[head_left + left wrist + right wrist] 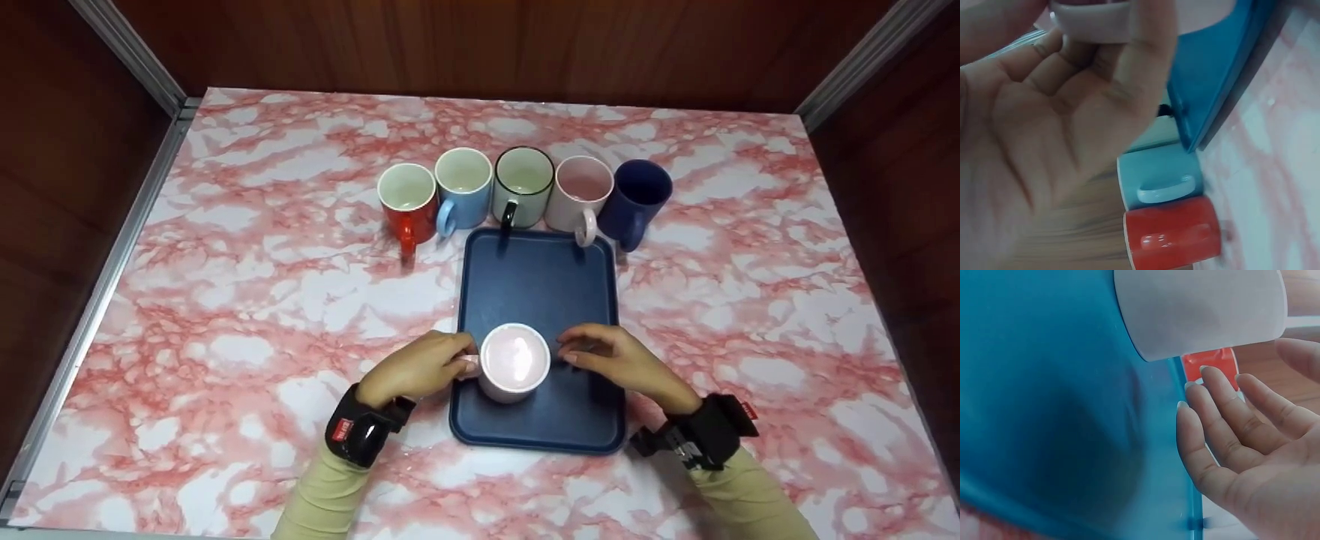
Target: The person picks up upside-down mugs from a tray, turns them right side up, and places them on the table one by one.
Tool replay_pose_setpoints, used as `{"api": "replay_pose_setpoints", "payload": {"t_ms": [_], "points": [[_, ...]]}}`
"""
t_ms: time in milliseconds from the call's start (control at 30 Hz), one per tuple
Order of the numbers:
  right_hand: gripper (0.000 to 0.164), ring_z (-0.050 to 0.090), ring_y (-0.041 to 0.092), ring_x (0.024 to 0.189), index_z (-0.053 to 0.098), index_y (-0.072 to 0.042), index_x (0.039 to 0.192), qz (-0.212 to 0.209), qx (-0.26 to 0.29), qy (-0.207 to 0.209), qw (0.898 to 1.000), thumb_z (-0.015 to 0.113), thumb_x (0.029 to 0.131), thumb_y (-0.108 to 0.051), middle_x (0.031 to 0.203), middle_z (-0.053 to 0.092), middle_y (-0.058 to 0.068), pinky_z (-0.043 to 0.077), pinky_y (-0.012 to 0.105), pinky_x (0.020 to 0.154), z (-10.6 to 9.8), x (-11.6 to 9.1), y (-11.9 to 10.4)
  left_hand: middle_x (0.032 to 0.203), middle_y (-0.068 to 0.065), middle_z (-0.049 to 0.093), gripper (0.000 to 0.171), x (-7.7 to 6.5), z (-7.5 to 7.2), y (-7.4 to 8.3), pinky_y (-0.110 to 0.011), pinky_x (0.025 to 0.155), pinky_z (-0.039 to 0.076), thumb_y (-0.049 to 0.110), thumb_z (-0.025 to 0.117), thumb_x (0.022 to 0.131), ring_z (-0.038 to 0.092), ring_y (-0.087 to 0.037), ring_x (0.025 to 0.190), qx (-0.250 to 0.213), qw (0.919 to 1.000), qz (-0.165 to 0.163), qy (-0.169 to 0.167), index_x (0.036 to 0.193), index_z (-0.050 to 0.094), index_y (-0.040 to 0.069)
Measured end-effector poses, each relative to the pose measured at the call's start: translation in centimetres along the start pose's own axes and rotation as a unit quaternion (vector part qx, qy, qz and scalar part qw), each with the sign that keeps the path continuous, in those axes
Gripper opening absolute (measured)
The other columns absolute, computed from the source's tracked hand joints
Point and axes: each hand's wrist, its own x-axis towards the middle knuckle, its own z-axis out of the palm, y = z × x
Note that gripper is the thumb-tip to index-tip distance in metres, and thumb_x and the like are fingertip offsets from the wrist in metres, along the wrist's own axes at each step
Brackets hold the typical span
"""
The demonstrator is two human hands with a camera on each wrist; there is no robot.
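Note:
A pale pink mug [514, 361] stands upright on the near half of a dark blue tray [540, 292]. Its handle points left, and my left hand [421, 365] pinches that handle between thumb and fingers. On the mug's other side, my right hand [626, 364] hovers over the tray with loosely bent fingers, a small gap from the mug wall. The right wrist view shows this hand [1252, 439] holding nothing, near the mug's side [1202, 312]. Fingers partly hide the handle [1092, 21] in the left wrist view.
Behind the tray is a row of mugs: red [411, 214], light blue [466, 199], pale with black rim [523, 195], light pink [574, 206] and dark blue [634, 202]. Their handles face me, some overhanging the tray's far edge. Dark wooden panels [480, 45] enclose the marbled table [300, 300].

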Motion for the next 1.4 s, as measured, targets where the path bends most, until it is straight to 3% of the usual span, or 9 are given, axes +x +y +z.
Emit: {"api": "replay_pose_setpoints", "payload": {"t_ms": [200,333,533,700,1033,1400], "points": [[0.032,0.060,0.037,0.090,0.054,0.012,0.112,0.016,0.009,-0.002,1.000,0.059,0.089,-0.009,0.099,0.062,0.026,0.051,0.035,0.074,-0.3,-0.4,0.2,0.069,0.002,0.053,0.011,-0.3,1.1,-0.4,-0.024,0.062,0.042,0.015,0.054,0.092,0.052,-0.009,0.063,-0.065,0.9975,0.004,0.027,0.087,0.056,0.006],[0.031,0.060,0.035,0.091,0.054,0.012,0.113,0.023,0.016,-0.001,1.000,0.058,0.090,-0.009,0.100,0.061,0.027,0.050,0.039,0.076,-0.5,-0.7,0.2,0.069,0.003,0.052,0.011,-0.5,1.8,-0.4,-0.023,0.060,0.041,0.015,0.053,0.092,0.049,-0.007,0.062,-0.108,0.9929,-0.001,0.050,0.087,0.056,0.005],[0.030,0.062,0.026,0.092,0.053,0.013,0.111,0.029,0.037,-0.001,0.999,0.057,0.090,-0.008,0.099,0.061,0.027,0.050,0.034,0.077,-0.6,-1.0,0.4,0.070,0.007,0.046,0.012,-0.5,2.9,-0.2,-0.023,0.062,0.038,0.015,0.052,0.093,0.046,-0.008,0.066,-0.145,0.9848,-0.016,0.094,0.086,0.055,0.006],[0.031,0.062,0.026,0.092,0.052,0.017,0.110,0.035,0.054,-0.001,0.998,0.055,0.090,-0.006,0.099,0.060,0.031,0.050,0.035,0.077,-0.5,-1.3,0.5,0.069,0.007,0.046,0.011,-0.2,3.7,0.2,-0.024,0.063,0.038,0.013,0.054,0.092,0.047,-0.010,0.068,-0.151,0.9790,-0.029,0.134,0.083,0.055,0.005],[0.030,0.060,0.033,0.094,0.051,0.018,0.110,0.041,0.069,-0.004,0.997,0.054,0.091,-0.006,0.099,0.058,0.033,0.050,0.037,0.077,-0.2,-2.0,0.7,0.071,0.002,0.053,0.014,0.7,4.9,1.0,-0.025,0.065,0.040,0.013,0.054,0.092,0.049,-0.011,0.069,-0.170,0.9676,-0.053,0.178,0.081,0.056,0.005],[0.025,0.063,0.023,0.085,0.055,0.017,0.103,0.021,0.055,-0.008,0.998,0.053,0.091,-0.005,0.093,0.061,0.029,0.051,0.035,0.072,0.5,-2.6,0.8,0.071,-0.005,0.060,0.010,1.6,5.7,1.5,-0.024,0.061,0.040,0.009,0.054,0.090,0.050,-0.010,0.066,-0.204,0.9506,-0.083,0.219,0.085,0.057,0.001]]}}
